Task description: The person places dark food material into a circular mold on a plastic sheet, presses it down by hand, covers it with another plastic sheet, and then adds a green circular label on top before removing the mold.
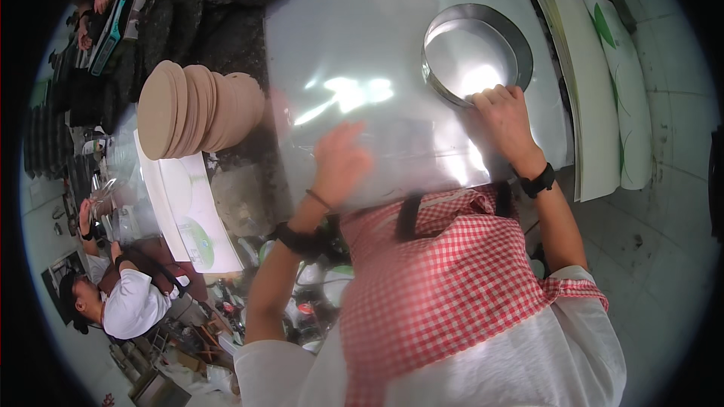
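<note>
My right hand grips the near rim of a round metal ring, which stands on a shiny sheet of clear plastic over the work surface. Through the ring the same glossy surface shows. My left hand, blurred, is over the near left part of the plastic sheet with no object seen in it; its fingers point away from me. To its left stands a leaning stack of thin round tan discs.
White printed sheets lie along the right edge, more below the disc stack. Dark round slabs are piled at the back left. A co-worker in a white shirt is at the lower left; another person's hands are at the upper left, beside a teal-edged device.
</note>
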### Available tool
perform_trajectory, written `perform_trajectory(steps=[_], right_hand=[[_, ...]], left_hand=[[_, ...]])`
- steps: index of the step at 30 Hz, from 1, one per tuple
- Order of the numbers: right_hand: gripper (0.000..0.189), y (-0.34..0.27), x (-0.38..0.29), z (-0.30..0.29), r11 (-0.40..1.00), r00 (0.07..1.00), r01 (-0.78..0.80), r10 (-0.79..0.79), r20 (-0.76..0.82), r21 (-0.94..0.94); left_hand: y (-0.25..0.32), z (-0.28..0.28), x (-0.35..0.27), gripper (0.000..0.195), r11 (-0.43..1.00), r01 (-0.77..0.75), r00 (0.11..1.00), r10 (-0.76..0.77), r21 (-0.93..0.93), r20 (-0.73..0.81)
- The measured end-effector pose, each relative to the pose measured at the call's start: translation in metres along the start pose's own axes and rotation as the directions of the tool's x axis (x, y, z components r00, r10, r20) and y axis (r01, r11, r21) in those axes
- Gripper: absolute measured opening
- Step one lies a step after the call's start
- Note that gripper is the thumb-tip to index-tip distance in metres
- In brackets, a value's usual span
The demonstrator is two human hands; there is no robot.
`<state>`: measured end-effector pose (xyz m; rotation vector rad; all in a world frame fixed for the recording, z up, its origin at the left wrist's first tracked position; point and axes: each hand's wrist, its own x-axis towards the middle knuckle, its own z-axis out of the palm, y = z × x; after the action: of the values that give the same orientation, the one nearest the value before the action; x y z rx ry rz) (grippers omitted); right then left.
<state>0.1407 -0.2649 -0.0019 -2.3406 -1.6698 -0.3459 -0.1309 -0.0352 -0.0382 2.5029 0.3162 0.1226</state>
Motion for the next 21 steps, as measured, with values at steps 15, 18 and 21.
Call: perform_trajectory(steps=[15, 18, 21], right_hand=[[0.022, -0.03, 0.04, -0.034, 0.877, 0.84, 0.301, -0.43, 0.331, 0.375], [0.036, -0.065, 0.044, 0.004, 0.702, 0.949, 0.136, -0.295, 0.111, 0.699], [0.049, -0.103, 0.044, -0.058, 0.577, 0.671, 0.356, -0.706, 0.229, 0.735]], left_hand=[[0.083, -0.143, 0.107, 0.029, 0.96, -0.28, 0.937, 0.272, -0.005, -0.217], [0.06, -0.115, 0.07, 0.022, 0.813, -0.512, 0.772, 0.577, 0.277, -0.266], [0.039, -0.077, 0.027, 0.02, 0.795, -0.512, 0.77, 0.593, 0.326, -0.237]])
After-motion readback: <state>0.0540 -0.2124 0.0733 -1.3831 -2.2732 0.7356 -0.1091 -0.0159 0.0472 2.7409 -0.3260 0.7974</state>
